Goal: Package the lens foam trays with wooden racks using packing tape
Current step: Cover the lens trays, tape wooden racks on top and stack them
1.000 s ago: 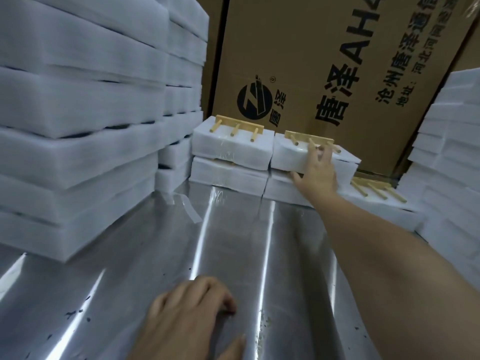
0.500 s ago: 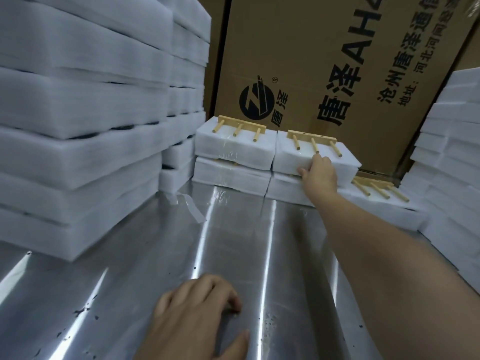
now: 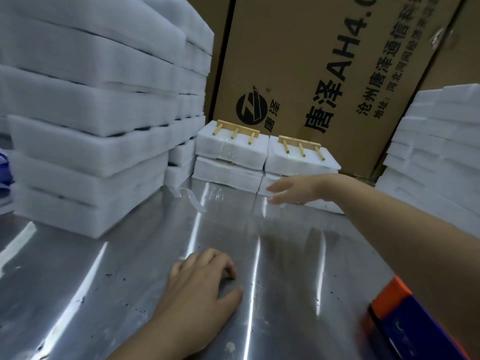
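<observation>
Head view, looking down across a steel tabletop [image 3: 145, 276]. Beyond both hands, a printed cardboard carton [image 3: 324, 61] stands upright. Ahead and left of the left hand, tall piles of white foam trays [image 3: 85, 152] rise. Straight ahead of the right hand, four taped foam bundles sit two by two against the carton; the upper pair carry wooden racks [image 3: 301, 145], their backbars running side to side and pegs pointing toward the person. The right hand [image 3: 296, 189], blurred, fingers spread and holding nothing, hovers just before the lower right bundle and is nearer to it. The left hand [image 3: 202, 281] lies loosely curled on the tabletop, empty.
</observation>
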